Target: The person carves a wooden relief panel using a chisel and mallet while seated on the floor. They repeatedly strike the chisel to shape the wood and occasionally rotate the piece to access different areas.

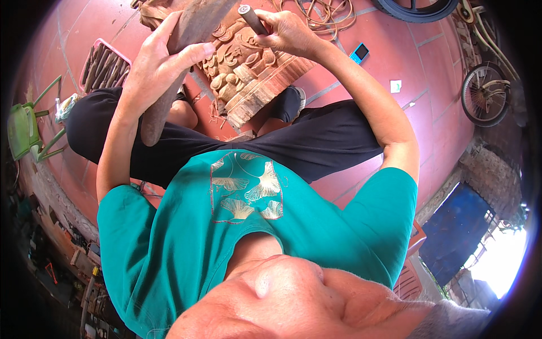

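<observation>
My left hand [161,70] is closed round a long brown wooden mallet [197,22]. The rounded lower end of the mallet hangs past my wrist toward my lap, while its upper end runs out at the top edge. In my right hand [288,34] is a chisel [254,20], held by its dark round handle; the blade is hidden. Below both hands, between my legs, lies a brown wood carving [243,68] with raised rounded shapes and a stepped border. The mallet and the chisel handle are apart.
At the left, a pink-rimmed basket [97,44] holds several dark tools beside a green chair [25,130]. A blue device [359,53] lies on the red tile floor [418,73], with coiled cable [333,17] near the top. A bicycle wheel [485,93] stands at the right.
</observation>
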Tool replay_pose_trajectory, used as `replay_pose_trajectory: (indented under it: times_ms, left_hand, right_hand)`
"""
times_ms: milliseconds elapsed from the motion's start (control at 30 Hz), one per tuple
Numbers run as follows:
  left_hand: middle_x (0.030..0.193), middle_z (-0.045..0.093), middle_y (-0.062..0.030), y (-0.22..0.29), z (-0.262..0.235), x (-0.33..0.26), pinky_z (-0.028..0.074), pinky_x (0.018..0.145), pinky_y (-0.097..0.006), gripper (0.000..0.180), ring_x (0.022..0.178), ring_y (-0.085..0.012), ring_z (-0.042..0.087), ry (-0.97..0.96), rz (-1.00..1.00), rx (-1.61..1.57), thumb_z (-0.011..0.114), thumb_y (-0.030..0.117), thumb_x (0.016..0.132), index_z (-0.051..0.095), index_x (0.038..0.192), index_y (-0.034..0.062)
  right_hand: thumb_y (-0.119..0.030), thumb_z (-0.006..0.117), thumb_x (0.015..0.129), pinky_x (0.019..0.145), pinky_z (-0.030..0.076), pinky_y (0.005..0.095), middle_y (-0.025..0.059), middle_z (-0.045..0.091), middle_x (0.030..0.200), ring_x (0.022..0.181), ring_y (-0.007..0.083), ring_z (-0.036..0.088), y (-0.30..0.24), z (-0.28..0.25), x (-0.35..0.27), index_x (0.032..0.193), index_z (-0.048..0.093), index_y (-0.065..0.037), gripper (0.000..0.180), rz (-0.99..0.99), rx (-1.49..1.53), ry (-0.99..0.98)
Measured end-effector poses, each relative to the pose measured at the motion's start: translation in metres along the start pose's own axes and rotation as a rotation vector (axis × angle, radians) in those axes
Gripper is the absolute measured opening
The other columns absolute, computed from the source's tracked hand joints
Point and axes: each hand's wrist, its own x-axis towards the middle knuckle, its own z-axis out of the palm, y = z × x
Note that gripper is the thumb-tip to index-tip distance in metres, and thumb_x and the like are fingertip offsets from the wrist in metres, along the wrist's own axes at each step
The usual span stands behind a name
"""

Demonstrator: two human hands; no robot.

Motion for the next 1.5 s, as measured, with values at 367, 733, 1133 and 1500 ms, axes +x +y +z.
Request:
replay_pose_trajectory:
  times_ms: [367, 733, 1133, 1500]
  left_hand:
    - [0.086, 0.058, 0.0014, -0.001, 0.003, 0.000, 0.042, 0.061, -0.021, 0.049, 0.072, -0.0039, 0.054, 0.050, 0.034, -0.041, 0.073, 0.028, 0.094, 0.057, 0.131, -0.0006]
    - [0.092, 0.063, -0.0020, 0.001, 0.006, -0.001, 0.046, 0.069, -0.024, 0.051, 0.078, -0.0063, 0.057, 0.096, 0.110, -0.038, 0.073, 0.030, 0.094, 0.056, 0.132, -0.0004]
    - [0.100, 0.068, -0.0220, -0.013, 0.014, -0.008, 0.052, 0.086, -0.040, 0.061, 0.092, -0.0301, 0.068, -0.004, 0.036, 0.110, 0.076, 0.037, 0.090, 0.053, 0.131, -0.0022]
    - [0.093, 0.066, -0.0164, -0.012, 0.014, -0.004, 0.051, 0.079, -0.037, 0.056, 0.084, -0.0236, 0.063, -0.078, -0.059, 0.164, 0.073, 0.035, 0.090, 0.056, 0.128, -0.0019]
  right_hand:
    - [-0.015, 0.073, 0.083, 0.063, 0.047, 0.0427, 0.0173, 0.055, 0.070, 0.064, 0.0326, 0.058, 0.004, -0.003, -0.001, 0.096, 0.056, -0.002, 0.025, 0.039, 0.151, -0.019]
    - [-0.014, 0.072, 0.081, 0.069, 0.050, 0.0474, 0.0202, 0.064, 0.077, 0.074, 0.0396, 0.066, 0.002, 0.004, 0.000, 0.099, 0.058, -0.003, 0.025, -0.004, 0.027, -0.031]
    - [-0.017, 0.069, 0.082, 0.067, 0.051, 0.0467, 0.0185, 0.065, 0.075, 0.070, 0.0353, 0.068, 0.000, 0.002, 0.005, 0.100, 0.061, -0.004, 0.023, 0.013, 0.081, -0.085]
    - [-0.016, 0.072, 0.086, 0.064, 0.050, 0.0389, 0.0128, 0.064, 0.072, 0.064, 0.0249, 0.065, -0.008, -0.001, 0.001, 0.104, 0.063, -0.004, 0.024, 0.142, -0.061, -0.110]
